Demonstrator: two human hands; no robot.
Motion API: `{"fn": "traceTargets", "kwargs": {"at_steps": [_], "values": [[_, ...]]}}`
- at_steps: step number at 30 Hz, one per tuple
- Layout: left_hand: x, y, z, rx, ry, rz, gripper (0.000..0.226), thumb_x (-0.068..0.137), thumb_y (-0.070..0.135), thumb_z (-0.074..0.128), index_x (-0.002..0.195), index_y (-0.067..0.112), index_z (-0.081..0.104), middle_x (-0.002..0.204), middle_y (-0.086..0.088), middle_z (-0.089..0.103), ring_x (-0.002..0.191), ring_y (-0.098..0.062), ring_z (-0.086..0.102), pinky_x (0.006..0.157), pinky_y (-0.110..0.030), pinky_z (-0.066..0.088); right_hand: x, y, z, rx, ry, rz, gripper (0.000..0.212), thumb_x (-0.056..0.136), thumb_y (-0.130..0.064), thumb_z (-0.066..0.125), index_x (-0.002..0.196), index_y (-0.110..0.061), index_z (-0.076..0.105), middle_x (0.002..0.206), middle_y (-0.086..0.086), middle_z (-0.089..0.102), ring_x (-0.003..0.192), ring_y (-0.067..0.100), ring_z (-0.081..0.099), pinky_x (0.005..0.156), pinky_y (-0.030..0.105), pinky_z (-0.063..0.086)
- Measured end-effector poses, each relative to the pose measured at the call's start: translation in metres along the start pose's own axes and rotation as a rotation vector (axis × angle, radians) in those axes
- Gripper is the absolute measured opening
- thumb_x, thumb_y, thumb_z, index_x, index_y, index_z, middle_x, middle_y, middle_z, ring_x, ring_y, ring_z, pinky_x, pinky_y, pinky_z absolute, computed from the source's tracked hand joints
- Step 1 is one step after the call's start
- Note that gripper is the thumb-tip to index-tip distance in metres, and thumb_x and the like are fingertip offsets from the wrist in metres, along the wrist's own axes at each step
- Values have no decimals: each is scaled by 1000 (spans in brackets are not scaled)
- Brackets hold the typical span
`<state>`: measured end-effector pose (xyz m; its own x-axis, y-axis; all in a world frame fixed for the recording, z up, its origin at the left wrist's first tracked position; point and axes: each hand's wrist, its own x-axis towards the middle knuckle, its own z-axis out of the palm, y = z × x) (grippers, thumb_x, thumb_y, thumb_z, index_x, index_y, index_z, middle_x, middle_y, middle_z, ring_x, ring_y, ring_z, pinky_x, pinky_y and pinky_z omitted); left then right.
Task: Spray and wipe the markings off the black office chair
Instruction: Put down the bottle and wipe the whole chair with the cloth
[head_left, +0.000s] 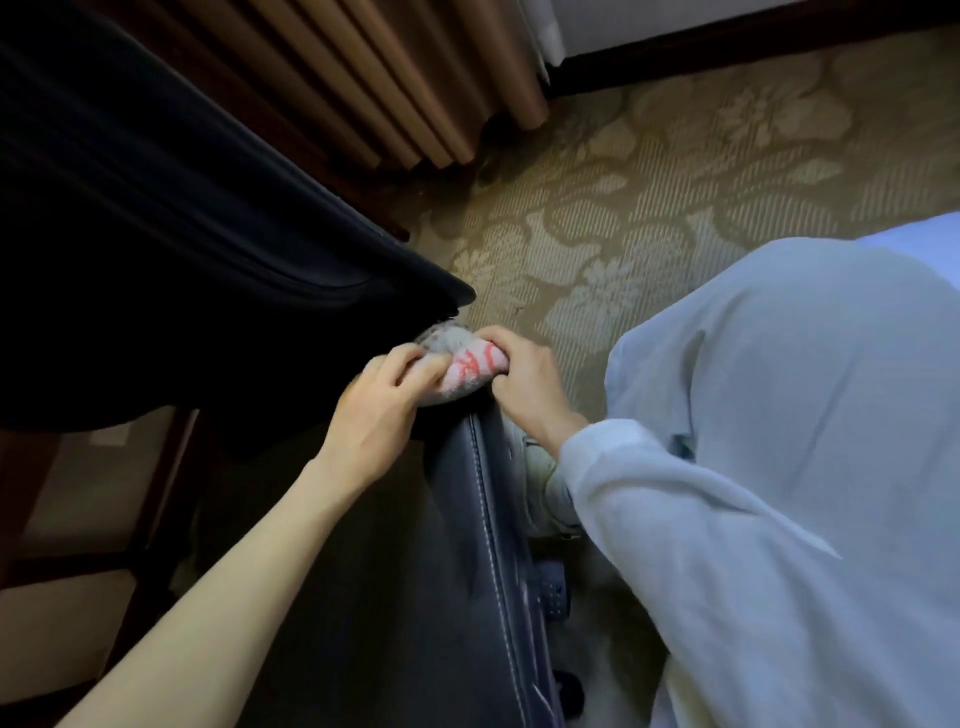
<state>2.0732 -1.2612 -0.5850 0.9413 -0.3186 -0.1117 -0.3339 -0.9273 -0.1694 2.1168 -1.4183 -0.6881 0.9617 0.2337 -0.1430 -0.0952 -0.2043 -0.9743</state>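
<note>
Our left hand (379, 400) and right hand (524, 384) pinch the cloth (467, 371) (fingers curled round it) against the black office chair (467, 545), its stitched edge beneath the grip, so we judge wiping underway; firm rubbing comes next.
</note>
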Motion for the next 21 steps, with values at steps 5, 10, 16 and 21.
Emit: {"fn": "traceTargets", "kwargs": {"at_steps": [5, 10, 16, 21], "values": [[-88, 49, -1, -71, -27, 35, 55, 76, -3, 65, 128, 15, 58, 127, -14, 53, 109, -32, 55, 83, -37, 50, -111, 1, 8, 28, 77, 96, 64, 66, 12, 49, 120, -18, 64, 117, 4, 64, 109, 21, 56, 97, 30, 42], [-179, 99, 3, -152, -47, 39, 55, 77, 1, 50, 129, 20, 54, 124, -12, 58, 106, -27, 60, 81, -35, 54, -209, 12, 19, -1, 77, 127, 58, 68, -4, 40, 114, -28, 65, 120, -8, 61, 111, 14, 55, 96, 28, 45], [-170, 106, 6, -131, 21, -18, 61, 71, -1, 61, 127, 22, 52, 121, -10, 59, 103, -28, 59, 76, -39, 54, -199, 14, 12, 106, 87, 145, 58, 68, 11, 46, 111, -22, 67, 113, -5, 64, 107, 12, 58, 92, 16, 42], [-96, 75, 13, -26, 103, 85, 53, 76, 0, 62, 125, 20, 53, 121, -12, 59, 102, -31, 57, 75, -42, 51, -137, 7, 4, 183, 134, 259, 60, 74, 16, 44, 121, -16, 65, 117, 3, 65, 106, 8, 53, 91, 13, 35]]}}
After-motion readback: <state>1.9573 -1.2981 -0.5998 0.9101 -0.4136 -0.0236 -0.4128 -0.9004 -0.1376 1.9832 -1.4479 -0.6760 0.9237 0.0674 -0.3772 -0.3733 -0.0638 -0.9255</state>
